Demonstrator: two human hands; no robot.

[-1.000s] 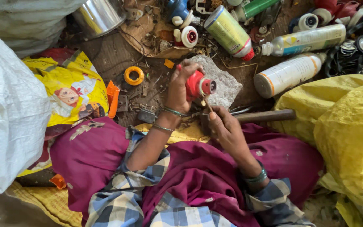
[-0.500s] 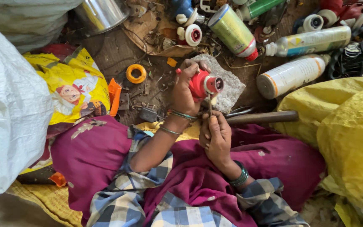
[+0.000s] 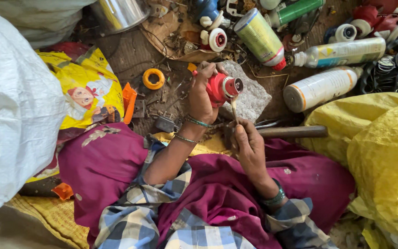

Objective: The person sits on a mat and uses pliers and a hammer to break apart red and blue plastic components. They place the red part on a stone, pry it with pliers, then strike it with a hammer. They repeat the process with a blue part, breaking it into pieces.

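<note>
My left hand point(image 3: 202, 92) grips a small red can-like part point(image 3: 222, 88) with a round metal end, held over a flat grey stone point(image 3: 254, 97). My right hand point(image 3: 248, 143) holds a thin pointed tool point(image 3: 234, 107) upright, its tip touching the metal end of the red part. Both wrists wear bangles. My lap below is covered in magenta cloth and a checked shirt.
A wooden-handled hammer point(image 3: 295, 132) lies right of my right hand. Spray cans point(image 3: 321, 87) and bottles point(image 3: 342, 51) lie behind the stone. An orange ring point(image 3: 153, 78), a steel pot point(image 3: 118, 14), a white sack point(image 3: 14, 106) and yellow bags point(image 3: 383, 157) surround the spot.
My right hand has risen from my lap toward the red part, bringing the thin tool up against its metal end. The left hand kept holding the part over the stone.
</note>
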